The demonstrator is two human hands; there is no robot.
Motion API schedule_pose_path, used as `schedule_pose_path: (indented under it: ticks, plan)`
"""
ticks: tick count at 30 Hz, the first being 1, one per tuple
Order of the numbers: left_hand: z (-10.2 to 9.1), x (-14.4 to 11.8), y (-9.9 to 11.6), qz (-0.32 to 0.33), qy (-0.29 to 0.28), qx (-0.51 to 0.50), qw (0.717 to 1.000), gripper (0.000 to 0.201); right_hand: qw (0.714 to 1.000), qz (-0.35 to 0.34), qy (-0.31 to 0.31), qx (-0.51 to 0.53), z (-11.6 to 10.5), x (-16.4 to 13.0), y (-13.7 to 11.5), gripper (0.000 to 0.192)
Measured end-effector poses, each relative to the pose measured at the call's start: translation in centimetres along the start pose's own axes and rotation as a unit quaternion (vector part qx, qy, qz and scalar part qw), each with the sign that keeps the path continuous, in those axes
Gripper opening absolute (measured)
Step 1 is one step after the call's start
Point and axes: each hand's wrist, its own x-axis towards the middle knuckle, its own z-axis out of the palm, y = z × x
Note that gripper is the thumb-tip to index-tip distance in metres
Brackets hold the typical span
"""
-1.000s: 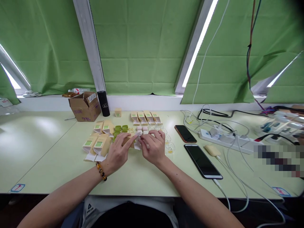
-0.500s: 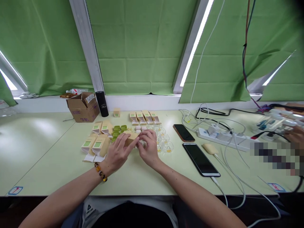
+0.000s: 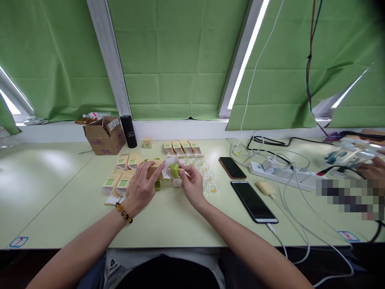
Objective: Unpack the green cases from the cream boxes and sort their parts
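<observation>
Since half a second ago the left hand (image 3: 142,188) has lifted the small tan cardboard carton (image 3: 154,167) up and back from the table, its white end flap (image 3: 166,168) now swung open toward the right, and the right hand (image 3: 192,185) has come away from the carton with a small green rounded cap-like piece (image 3: 174,170) that was not in view before. The left hand's fingers wrap over the top and near side of the carton, thumb under it, so the grip is closed on the carton. The green piece sits at the right hand's fingertips, just beside the carton's open mouth; the right thumb and forefinger are pinched narrow on it, together with a thin pale stick (image 3: 184,172) that pokes out to the right. Whether the green piece touches the flap cannot be told. Below it a small pale pink block (image 3: 177,182) rests on the pale green table (image 3: 60,192). The left hand covers part of the row of tan cartons with green labels (image 3: 117,184), and the clear little cups (image 3: 210,180) behind the right hand are half hidden
</observation>
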Motion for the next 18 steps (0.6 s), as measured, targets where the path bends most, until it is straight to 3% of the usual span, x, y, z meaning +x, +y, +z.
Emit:
schedule_pose_path:
  ticks: [5,18]
  plan:
    - [0.1,0.0,-0.1,-0.002,0.012,0.003,1.0,0.086,1.0,0.015,0.02,-0.009,0.0,-0.2,-0.4,0.037]
    - [-0.1,0.1,1.2,0.055,0.006,0.02,0.998,0.077,1.0,0.029,0.005,-0.005,0.7,-0.8,-1.6,0.033]
